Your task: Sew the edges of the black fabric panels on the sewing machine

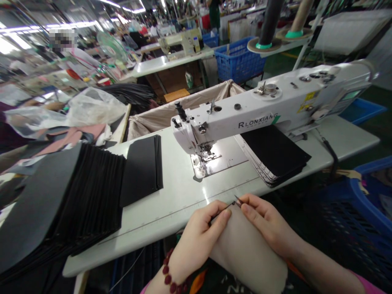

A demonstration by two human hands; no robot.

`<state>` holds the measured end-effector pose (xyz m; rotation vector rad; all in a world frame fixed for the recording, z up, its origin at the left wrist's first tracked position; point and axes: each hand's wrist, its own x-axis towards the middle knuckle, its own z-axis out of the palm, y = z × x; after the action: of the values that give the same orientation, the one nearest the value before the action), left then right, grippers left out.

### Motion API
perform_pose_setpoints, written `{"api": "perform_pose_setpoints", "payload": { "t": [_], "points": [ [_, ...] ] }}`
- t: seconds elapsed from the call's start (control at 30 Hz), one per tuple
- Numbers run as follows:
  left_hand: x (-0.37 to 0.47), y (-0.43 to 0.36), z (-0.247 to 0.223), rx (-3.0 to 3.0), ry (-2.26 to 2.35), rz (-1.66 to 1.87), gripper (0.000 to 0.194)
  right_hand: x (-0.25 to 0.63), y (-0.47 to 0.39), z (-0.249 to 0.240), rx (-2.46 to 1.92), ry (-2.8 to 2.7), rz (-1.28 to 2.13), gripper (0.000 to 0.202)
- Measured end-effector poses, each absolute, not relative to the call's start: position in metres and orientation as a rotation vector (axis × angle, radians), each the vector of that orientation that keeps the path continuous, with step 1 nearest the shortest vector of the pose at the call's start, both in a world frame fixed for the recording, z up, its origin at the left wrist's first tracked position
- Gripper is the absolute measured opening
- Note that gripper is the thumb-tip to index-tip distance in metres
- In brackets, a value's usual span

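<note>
My left hand point(203, 230) is closed on the upper edge of a beige-grey panel point(248, 249), thumb on its pale face, and a dark edge shows at the fingers. At the panel's top corner, my right hand point(266, 218) pinches a small pointed tool point(237, 199); most of it is hidden in the fingers, so its kind is unclear. Both hands are in front of the table's near edge, with the panel hanging over my lap. Beyond them stands a white sewing machine point(226, 122), its needle area lit over a metal plate point(220, 159).
Black panels point(142, 165) lie left of the needle, beside a tall leaning stack point(88, 196). Another black pile point(272, 149) sits under the machine arm. A blue basket point(361, 220) stands at the right. Behind the table is a cloth-lined bin point(153, 118). Thread cones hang upper right.
</note>
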<state>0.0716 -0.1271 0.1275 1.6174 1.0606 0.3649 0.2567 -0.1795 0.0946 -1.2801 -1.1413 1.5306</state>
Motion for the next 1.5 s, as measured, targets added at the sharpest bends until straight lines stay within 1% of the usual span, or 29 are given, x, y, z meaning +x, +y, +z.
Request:
{"api": "perform_pose_setpoints", "payload": {
  "t": [0.07,0.13,0.2,0.27,0.33,0.5,0.7,0.93,1.03,1.1,1.23,1.3,1.5],
  "points": [
    [0.071,-0.127,0.127,1.623,1.068,0.355,0.027,0.267,-0.177,0.101,-1.419,-1.408,1.302,0.028],
    [0.07,-0.127,0.127,1.629,1.076,0.345,0.028,0.281,-0.173,0.109,-1.524,-1.703,0.998,0.025],
    [0.07,-0.127,0.126,1.634,1.073,0.334,0.029,0.293,-0.167,0.118,-1.514,-1.963,0.745,0.023],
    [0.069,-0.127,0.126,1.641,1.058,0.326,0.029,0.303,-0.16,0.124,-1.442,-2.171,0.586,0.022],
    [0.069,-0.127,0.126,1.648,1.038,0.322,0.029,0.307,-0.154,0.129,-1.38,-2.31,0.522,0.023],
    [0.07,-0.126,0.127,1.663,0.983,0.317,0.027,0.307,-0.14,0.137,-1.283,-2.481,0.573,0.024],
    [0.068,-0.126,0.128,1.67,0.945,0.299,0.027,0.307,-0.133,0.143,-1.206,-2.61,0.543,0.024],
    [0.066,-0.128,0.129,1.672,0.931,0.302,0.026,0.309,-0.131,0.14,-1.136,-2.6,0.594,0.027],
    [0.065,-0.13,0.13,1.673,0.93,0.299,0.026,0.308,-0.13,0.138,-1.129,-2.544,0.685,0.028],
    [0.065,-0.131,0.13,1.675,0.939,0.295,0.026,0.307,-0.131,0.137,-1.18,-2.462,0.782,0.03],
    [0.066,-0.132,0.129,1.687,0.989,0.319,0.026,0.301,-0.145,0.14,-1.464,-2.181,0.871,0.03],
    [0.066,-0.133,0.128,1.685,1.002,0.331,0.026,0.296,-0.157,0.142,-1.558,-2.135,0.854,0.028],
    [0.068,-0.132,0.128,1.68,1.01,0.344,0.024,0.283,-0.177,0.137,-1.649,-2.188,0.691,0.024]
  ]
}}
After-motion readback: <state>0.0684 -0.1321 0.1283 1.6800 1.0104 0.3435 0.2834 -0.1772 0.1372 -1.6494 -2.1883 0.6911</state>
